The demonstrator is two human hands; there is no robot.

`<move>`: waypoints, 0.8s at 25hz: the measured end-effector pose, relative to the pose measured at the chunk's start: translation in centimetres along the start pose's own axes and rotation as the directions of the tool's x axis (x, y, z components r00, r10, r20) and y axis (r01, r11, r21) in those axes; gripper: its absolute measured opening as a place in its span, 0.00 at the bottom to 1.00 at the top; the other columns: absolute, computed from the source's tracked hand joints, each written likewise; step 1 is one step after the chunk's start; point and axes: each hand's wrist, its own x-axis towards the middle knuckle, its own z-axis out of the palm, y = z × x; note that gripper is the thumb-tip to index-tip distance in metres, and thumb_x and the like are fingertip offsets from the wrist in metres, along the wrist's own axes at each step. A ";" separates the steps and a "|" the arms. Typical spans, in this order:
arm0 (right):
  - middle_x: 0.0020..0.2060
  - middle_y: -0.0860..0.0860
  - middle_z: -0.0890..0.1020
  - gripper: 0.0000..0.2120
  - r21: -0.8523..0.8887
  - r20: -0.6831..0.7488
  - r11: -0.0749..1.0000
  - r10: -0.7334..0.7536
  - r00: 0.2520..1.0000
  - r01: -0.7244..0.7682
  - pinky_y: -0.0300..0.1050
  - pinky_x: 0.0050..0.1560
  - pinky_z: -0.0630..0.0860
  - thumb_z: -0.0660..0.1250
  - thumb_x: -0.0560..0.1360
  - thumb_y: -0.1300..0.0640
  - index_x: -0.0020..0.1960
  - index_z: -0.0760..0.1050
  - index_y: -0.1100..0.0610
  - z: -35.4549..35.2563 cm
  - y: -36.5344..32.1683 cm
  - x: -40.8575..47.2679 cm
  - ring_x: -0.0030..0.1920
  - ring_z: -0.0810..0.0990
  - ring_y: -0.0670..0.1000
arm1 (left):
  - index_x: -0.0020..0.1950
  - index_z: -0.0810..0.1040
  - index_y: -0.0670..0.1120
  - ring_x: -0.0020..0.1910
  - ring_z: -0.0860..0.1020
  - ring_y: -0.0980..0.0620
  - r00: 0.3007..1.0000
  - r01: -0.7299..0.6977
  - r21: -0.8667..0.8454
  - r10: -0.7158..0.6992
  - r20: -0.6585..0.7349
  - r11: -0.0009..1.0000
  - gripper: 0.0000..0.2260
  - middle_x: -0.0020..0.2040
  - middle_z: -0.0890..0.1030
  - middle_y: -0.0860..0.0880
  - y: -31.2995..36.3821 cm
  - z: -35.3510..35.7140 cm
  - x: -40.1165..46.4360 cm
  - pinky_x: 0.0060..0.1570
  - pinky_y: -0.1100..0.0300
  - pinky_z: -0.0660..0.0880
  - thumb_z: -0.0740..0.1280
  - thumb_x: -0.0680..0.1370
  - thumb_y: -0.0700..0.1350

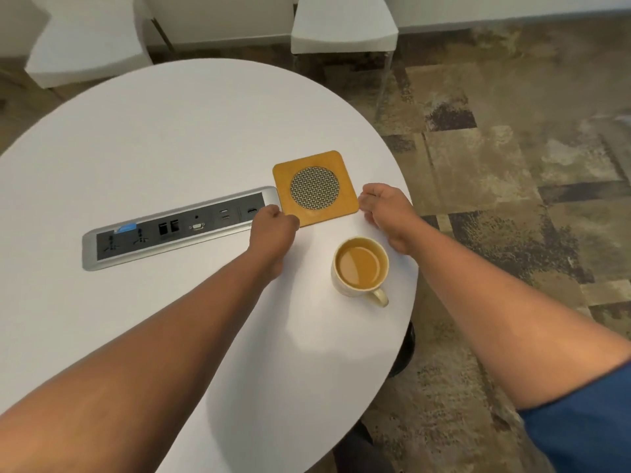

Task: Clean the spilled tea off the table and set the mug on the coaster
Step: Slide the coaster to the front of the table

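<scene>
On the one round white table [153,158] stood one mug [358,268] of tea, one square coaster [316,187] and one recessed socket panel [177,227], with two bare hands, left [273,230] and right [386,213], over it and two white chairs [345,25] beyond.

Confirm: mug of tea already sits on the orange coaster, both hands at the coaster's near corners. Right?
Not quite. The head view shows the mug standing on the bare white table, nearer the person than the orange coaster, which holds nothing. The rest stands: left hand and right hand are at the coaster's near corners.
</scene>
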 end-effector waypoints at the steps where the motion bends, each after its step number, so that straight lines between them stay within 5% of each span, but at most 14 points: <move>1: 0.61 0.54 0.79 0.23 0.004 -0.015 1.000 0.008 1.000 -0.008 0.50 0.61 0.76 0.67 0.78 0.56 0.72 0.71 0.58 0.1 -0.3 0.5 0.56 0.78 0.51 | 0.40 0.67 0.47 0.37 0.62 0.49 0.999 0.036 -0.041 -0.036 -0.006 0.999 0.08 0.39 0.65 0.48 0.5 -0.1 0.3 0.37 0.55 0.59 0.65 0.69 0.38; 4: 0.51 0.54 0.80 0.18 -0.038 -0.082 0.999 -0.006 0.997 0.003 0.50 0.50 0.77 0.69 0.75 0.58 0.63 0.76 0.61 0.0 -1.0 1.3 0.46 0.78 0.51 | 0.43 0.72 0.45 0.39 0.66 0.48 0.991 0.122 -0.129 -0.129 -0.046 0.984 0.05 0.42 0.70 0.45 1.6 -0.3 1.1 0.40 0.55 0.64 0.65 0.73 0.36; 8: 0.55 0.53 0.82 0.13 -0.125 -0.120 0.987 -0.116 0.986 0.101 0.50 0.55 0.78 0.70 0.74 0.62 0.58 0.80 0.54 0.1 -2.8 0.8 0.53 0.80 0.52 | 0.39 0.75 0.43 0.36 0.65 0.50 0.995 0.013 -0.065 -0.019 -0.096 0.998 0.09 0.35 0.70 0.46 1.4 -1.0 1.5 0.31 0.62 0.59 0.63 0.73 0.29; 15: 0.42 0.45 0.80 0.23 -0.326 0.054 0.918 -0.219 0.974 0.225 0.38 0.42 0.76 0.70 0.73 0.67 0.66 0.78 0.54 5.4 -8.4 -3.5 0.44 0.79 0.45 | 0.39 0.82 0.45 0.42 0.80 0.50 0.945 -0.133 -0.136 0.085 -0.315 0.982 0.08 0.41 0.84 0.48 0.8 -8.3 -1.0 0.47 0.56 0.77 0.71 0.77 0.38; 20: 0.42 0.50 0.82 0.18 -0.343 0.126 0.909 -0.204 0.971 0.235 0.43 0.38 0.75 0.69 0.70 0.67 0.57 0.80 0.51 13.0 -8.9 -8.4 0.42 0.79 0.48 | 0.40 0.84 0.49 0.45 0.83 0.53 0.906 -0.200 -0.080 0.153 -0.394 0.976 0.06 0.44 0.86 0.51 -2.0 -16.9 -3.8 0.50 0.58 0.79 0.73 0.78 0.43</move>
